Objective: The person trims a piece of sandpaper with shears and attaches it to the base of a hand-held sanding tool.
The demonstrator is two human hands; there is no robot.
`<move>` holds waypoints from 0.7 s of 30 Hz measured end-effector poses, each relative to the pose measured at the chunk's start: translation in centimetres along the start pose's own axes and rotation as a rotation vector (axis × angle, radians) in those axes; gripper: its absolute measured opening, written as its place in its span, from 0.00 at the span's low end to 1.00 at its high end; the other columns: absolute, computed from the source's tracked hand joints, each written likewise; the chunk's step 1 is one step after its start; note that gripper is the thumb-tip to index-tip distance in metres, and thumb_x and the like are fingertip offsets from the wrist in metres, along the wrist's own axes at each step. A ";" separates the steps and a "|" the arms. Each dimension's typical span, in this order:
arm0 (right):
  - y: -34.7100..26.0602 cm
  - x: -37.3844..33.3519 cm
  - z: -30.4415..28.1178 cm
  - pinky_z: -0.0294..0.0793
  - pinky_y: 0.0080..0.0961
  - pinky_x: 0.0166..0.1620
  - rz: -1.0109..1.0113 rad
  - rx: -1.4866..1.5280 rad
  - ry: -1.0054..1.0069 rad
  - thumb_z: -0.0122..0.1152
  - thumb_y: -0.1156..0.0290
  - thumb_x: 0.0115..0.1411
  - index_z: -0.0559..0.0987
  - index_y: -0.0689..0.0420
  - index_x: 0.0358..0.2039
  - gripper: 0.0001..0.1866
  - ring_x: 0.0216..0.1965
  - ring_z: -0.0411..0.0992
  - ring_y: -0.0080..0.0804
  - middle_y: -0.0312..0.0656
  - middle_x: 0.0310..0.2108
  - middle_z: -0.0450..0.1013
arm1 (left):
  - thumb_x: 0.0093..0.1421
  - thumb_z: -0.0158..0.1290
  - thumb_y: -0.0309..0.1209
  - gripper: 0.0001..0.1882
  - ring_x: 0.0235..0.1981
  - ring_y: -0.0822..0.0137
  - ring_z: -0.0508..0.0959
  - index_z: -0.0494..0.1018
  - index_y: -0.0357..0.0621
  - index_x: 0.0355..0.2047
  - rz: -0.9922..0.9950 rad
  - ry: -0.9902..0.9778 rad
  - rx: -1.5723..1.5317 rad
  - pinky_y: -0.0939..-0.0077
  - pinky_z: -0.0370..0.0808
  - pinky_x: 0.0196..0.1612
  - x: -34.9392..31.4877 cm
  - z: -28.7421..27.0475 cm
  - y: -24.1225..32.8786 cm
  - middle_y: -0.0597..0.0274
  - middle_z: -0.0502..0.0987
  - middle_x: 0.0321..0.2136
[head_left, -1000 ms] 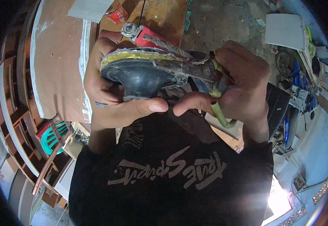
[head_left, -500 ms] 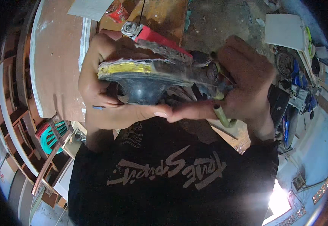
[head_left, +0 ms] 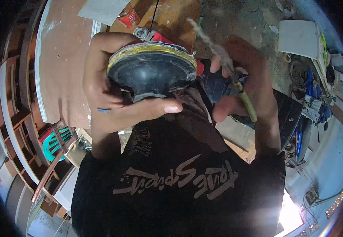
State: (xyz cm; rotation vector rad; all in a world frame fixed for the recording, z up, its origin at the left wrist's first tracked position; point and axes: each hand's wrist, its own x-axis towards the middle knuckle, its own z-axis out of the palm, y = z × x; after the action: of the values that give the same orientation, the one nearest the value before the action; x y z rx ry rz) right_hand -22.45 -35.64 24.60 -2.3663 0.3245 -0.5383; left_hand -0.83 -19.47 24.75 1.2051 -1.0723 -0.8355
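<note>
My left hand (head_left: 104, 87) grips a round black rubber sanding pad (head_left: 151, 71) by its left side, thumb along the underside. The pad is tilted with its domed back toward me, and a worn yellow foam layer and a ragged grey edge show along its top rim. My right hand (head_left: 246, 75), smeared by motion, stands apart from the pad with thumb and fingers spread. Across its palm slants a long ragged strip (head_left: 246, 100), grey and frayed above, greenish at the lower end. No finger visibly closes on the strip. Beyond the pad lies a red angle grinder (head_left: 142, 33), partly hidden.
A red printed cup (head_left: 128, 17) and a pale sheet (head_left: 103, 11) are on the wooden surface beyond. A large brown panel (head_left: 63, 67) stands at left, near a green plastic chair (head_left: 57, 144). On the right are a white panel (head_left: 297, 37) and clutter.
My right hand has moved away from the pad and its fingers have spread, with the strip now apart from the pad. My left hand has tilted the pad, showing more of its back.
</note>
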 end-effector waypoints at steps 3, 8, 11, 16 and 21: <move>0.4 -0.4 0.3 0.66 0.23 0.34 0.107 0.153 -0.052 0.74 0.27 0.17 0.76 0.62 0.35 0.54 0.35 0.68 0.29 0.40 0.35 0.68 | 0.35 0.80 0.32 0.45 0.42 0.61 0.83 0.65 0.33 0.49 -0.091 0.061 -0.055 0.69 0.81 0.46 -0.3 -0.1 0.5 0.49 0.80 0.39; -1.9 0.8 1.2 0.65 0.32 0.34 0.024 0.075 -0.014 0.73 0.24 0.16 0.75 0.63 0.37 0.57 0.31 0.68 0.36 0.43 0.33 0.68 | 0.33 0.80 0.31 0.43 0.42 0.61 0.83 0.67 0.30 0.47 -0.055 0.063 -0.067 0.67 0.82 0.46 -0.3 -0.3 0.4 0.49 0.81 0.40; -2.8 1.4 1.4 0.65 0.31 0.33 0.015 0.084 0.058 0.73 0.23 0.15 0.75 0.64 0.36 0.58 0.29 0.68 0.36 0.43 0.30 0.67 | 0.32 0.80 0.32 0.41 0.40 0.64 0.83 0.70 0.30 0.45 -0.228 0.040 -0.099 0.69 0.80 0.46 0.1 0.6 1.3 0.51 0.81 0.39; -4.0 1.2 1.0 0.62 0.28 0.28 0.071 -0.043 0.077 0.76 0.26 0.16 0.75 0.63 0.28 0.52 0.23 0.64 0.33 0.39 0.23 0.65 | 0.31 0.80 0.35 0.40 0.37 0.67 0.81 0.72 0.31 0.43 -0.151 0.030 -0.080 0.75 0.78 0.43 -0.1 0.5 0.0 0.56 0.80 0.36; -5.6 1.5 -0.6 0.61 0.26 0.24 0.151 -0.103 0.012 0.78 0.28 0.15 0.73 0.62 0.21 0.48 0.19 0.62 0.30 0.38 0.19 0.64 | 0.30 0.80 0.37 0.40 0.35 0.69 0.80 0.72 0.32 0.41 0.001 -0.027 0.075 0.78 0.77 0.39 0.0 -0.5 -0.4 0.59 0.79 0.33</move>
State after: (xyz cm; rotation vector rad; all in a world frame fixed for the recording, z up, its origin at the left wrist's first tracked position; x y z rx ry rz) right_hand -20.93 -32.44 29.17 -2.4133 0.5433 -0.4739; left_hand -0.37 -19.38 24.35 1.2584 -1.1345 -0.8189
